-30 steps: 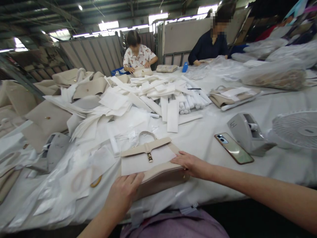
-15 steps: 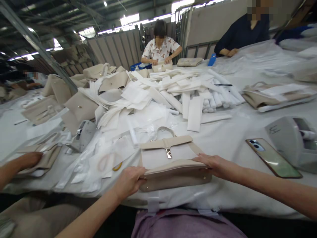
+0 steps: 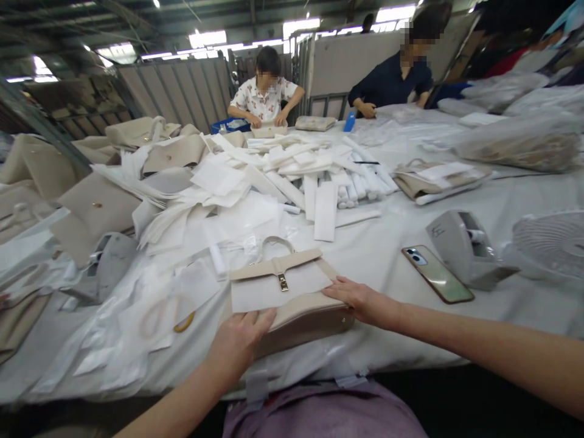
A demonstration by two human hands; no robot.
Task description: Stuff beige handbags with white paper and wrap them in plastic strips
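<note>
A beige handbag lies in front of me on the table, its bottom panel facing me. A flap with a metal clasp crosses it, a white sheet covers the part below, and a curved handle points away. My left hand grips the near left corner, fingertips on top along the sheet's edge. At the near right corner my right hand is closed on the bag, fingers on top and the thumb side hidden. A yellow loop-shaped handle shows left of the bag, partly under clear plastic.
White paper strips and rolls are heaped beyond the bag. Tape dispensers stand left and right. A phone and a fan are to the right. More beige bags lie left. Two co-workers sit opposite.
My view has swung right, bringing the fan into sight. My left hand has shifted from the bag's side edge onto its upper surface. The left neighbour's hand has nearly left the view.
</note>
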